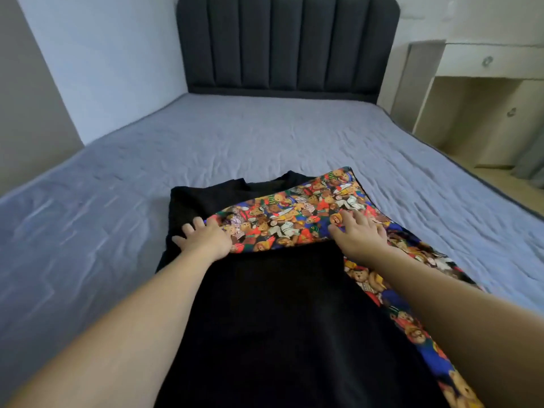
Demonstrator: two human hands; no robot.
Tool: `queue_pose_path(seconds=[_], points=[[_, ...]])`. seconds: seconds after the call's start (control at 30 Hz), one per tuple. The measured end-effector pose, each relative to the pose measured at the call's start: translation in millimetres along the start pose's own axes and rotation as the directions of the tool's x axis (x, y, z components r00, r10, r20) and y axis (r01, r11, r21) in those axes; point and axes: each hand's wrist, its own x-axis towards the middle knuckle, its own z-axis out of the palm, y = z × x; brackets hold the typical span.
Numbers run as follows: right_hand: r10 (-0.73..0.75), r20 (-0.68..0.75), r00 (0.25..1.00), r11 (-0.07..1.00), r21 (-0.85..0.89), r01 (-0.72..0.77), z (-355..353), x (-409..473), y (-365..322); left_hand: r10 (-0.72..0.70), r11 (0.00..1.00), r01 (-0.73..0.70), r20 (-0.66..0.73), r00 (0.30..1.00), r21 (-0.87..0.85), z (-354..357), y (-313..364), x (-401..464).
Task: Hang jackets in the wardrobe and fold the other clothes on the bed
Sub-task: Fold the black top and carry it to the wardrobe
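Observation:
A black garment [273, 313] lies spread lengthwise on the bed [123, 178], running from the near edge toward the middle. A colourful teddy-bear print piece [297, 214] is folded across its upper part and continues down the right side. My left hand [203, 237] rests flat with spread fingers on the left end of the print fold, where it meets the black cloth. My right hand [359, 231] presses flat on the print fabric's right part, fingers straight.
The bed has a grey-blue quilted cover and a dark padded headboard [288, 45] at the far end. A pale wall runs along the left. Cream cabinets with a drawer [482, 63] stand at the right, beyond the bed's edge.

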Motion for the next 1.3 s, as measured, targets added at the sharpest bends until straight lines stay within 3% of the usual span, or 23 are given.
queue_pose_path(seconds=[0.1,0.17,0.23,0.27,0.33,0.4,0.5,0.6,0.7,1.03,1.13,1.3], points=[[0.019,0.013,1.000,0.998,-0.057,-0.019,13,25,-9,0.174,0.984,-0.174,-0.275,0.946,0.024,-13,2,13],[0.043,0.037,0.998,0.996,-0.085,-0.039,13,44,-17,0.328,0.943,-0.250,-0.495,0.804,0.220,-33,2,20],[0.062,0.044,0.997,0.994,-0.096,-0.057,15,61,-23,0.479,0.854,-0.218,-0.551,0.683,0.473,-42,-4,26],[0.062,0.044,0.997,0.992,-0.109,-0.057,15,71,-26,0.500,0.814,-0.182,-0.506,0.703,0.552,-41,-6,29],[0.046,0.065,0.997,0.990,-0.139,-0.036,15,89,-30,0.406,0.828,-0.140,-0.408,0.818,0.543,-32,-4,37],[0.035,0.058,0.998,0.990,-0.137,-0.027,15,107,-33,0.392,0.894,-0.249,-0.382,0.837,0.372,-28,12,46],[0.039,0.000,0.999,0.982,-0.187,-0.038,28,131,-29,0.440,0.898,-0.420,-0.290,0.850,0.131,-9,35,71],[0.010,-0.060,0.998,0.970,-0.243,-0.025,63,143,-21,0.313,0.942,-0.300,-0.072,0.947,0.149,38,26,91],[-0.027,-0.152,0.988,0.972,-0.236,-0.010,79,153,-16,0.293,0.944,-0.263,-0.143,0.945,0.198,65,20,99],[-0.077,-0.167,0.983,0.988,-0.144,0.053,78,133,-16,0.263,0.914,-0.186,-0.176,0.949,0.360,58,27,79],[-0.132,-0.087,0.987,0.986,-0.117,0.122,79,103,-13,0.226,0.935,-0.192,-0.083,0.971,0.298,56,24,60],[-0.215,0.049,0.975,0.970,-0.101,0.219,79,34,0,0.198,0.976,-0.212,0.214,0.957,0.048,51,12,-5]])
